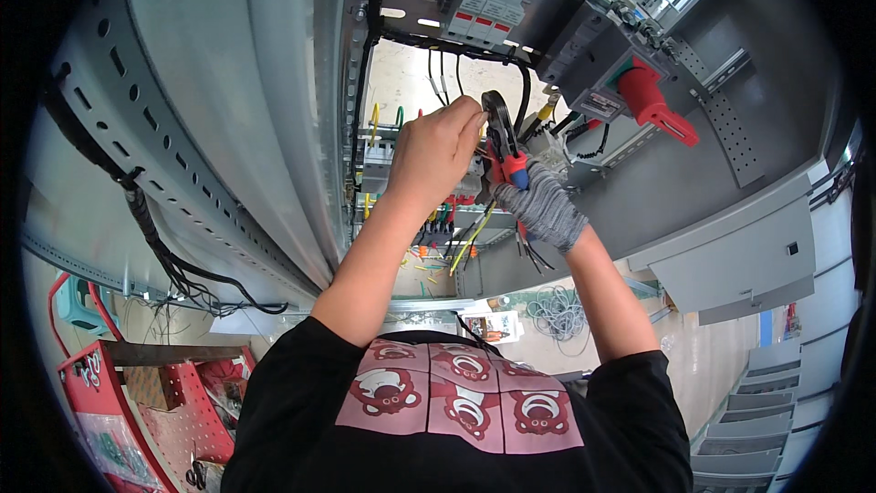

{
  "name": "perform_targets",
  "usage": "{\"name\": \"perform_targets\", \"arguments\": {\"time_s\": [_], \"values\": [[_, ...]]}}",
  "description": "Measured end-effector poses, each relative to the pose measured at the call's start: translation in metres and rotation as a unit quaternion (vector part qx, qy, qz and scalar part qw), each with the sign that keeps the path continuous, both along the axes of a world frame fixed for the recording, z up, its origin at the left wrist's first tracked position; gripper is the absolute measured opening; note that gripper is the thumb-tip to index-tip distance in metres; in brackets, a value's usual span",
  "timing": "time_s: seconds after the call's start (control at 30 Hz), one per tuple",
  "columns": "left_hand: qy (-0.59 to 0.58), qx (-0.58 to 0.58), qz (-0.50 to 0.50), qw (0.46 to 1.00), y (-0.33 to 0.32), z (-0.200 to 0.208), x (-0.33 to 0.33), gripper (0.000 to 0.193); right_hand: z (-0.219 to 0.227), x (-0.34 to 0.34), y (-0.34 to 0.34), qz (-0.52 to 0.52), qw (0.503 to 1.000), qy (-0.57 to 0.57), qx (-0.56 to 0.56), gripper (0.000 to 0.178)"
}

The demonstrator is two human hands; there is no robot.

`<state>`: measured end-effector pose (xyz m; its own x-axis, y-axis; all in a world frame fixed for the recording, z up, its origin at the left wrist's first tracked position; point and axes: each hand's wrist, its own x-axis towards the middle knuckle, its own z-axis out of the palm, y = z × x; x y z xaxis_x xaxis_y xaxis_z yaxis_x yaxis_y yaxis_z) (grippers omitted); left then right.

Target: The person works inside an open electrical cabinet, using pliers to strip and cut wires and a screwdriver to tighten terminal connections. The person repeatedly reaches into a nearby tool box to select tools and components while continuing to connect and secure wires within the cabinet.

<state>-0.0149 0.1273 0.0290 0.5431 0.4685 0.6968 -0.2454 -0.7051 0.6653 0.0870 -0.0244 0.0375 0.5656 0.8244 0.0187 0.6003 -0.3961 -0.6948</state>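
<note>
My right hand (pixel 542 206), in a grey knit glove, is closed round a pair of pliers (pixel 501 132) with red and blue handles. Their dark head points up, beside the fingertips of my left hand (pixel 436 153). That hand is bare, its fingers pinched together; what they hold is hidden. Thin black wires (pixel 444 78) hang just behind it, in the opening of a grey metal cabinet (pixel 721 160). Below the hands, a row of grey devices (pixel 379 164) with coloured wires is partly covered by my left wrist.
Above are a grey fuse holder block (pixel 484 2) and a switch with a red rotary handle (pixel 652 102). A perforated metal post (pixel 155 114) with a black cable bundle (pixel 137 196) stands at left. A red parts cart (pixel 119 411) is at lower left; coiled wire (pixel 558 313) lies on the floor.
</note>
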Motion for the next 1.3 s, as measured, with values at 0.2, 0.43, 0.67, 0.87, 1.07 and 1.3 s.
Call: {"name": "perform_targets", "arguments": {"time_s": [0.2,0.43,0.67,0.87,1.07,1.3], "values": [[0.001,0.016,0.018,1.0,0.0,-0.005,0.003,0.011,-0.002,0.001,0.009,-0.006,0.993,-0.117,0.017,0.041],[-0.021,-0.006,0.017,1.0,0.001,-0.009,0.001,0.014,-0.001,-0.015,-0.013,-0.039,0.991,-0.105,0.071,0.044],[-0.108,-0.419,-0.155,0.888,-0.036,-0.031,-0.035,0.034,-0.034,-0.064,-0.064,-0.176,0.933,0.074,0.306,0.02],[-0.042,-0.651,-0.352,0.671,-0.077,-0.059,-0.047,0.058,-0.045,-0.075,-0.059,-0.177,0.936,0.223,0.206,0.029],[0.079,-0.555,-0.29,0.776,-0.091,-0.062,-0.045,0.079,-0.064,-0.072,-0.048,-0.064,0.974,0.028,0.215,0.038],[0.124,-0.455,-0.251,0.846,-0.095,-0.073,-0.044,0.074,-0.053,-0.072,-0.052,-0.065,0.987,0.007,0.15,0.029]]}}
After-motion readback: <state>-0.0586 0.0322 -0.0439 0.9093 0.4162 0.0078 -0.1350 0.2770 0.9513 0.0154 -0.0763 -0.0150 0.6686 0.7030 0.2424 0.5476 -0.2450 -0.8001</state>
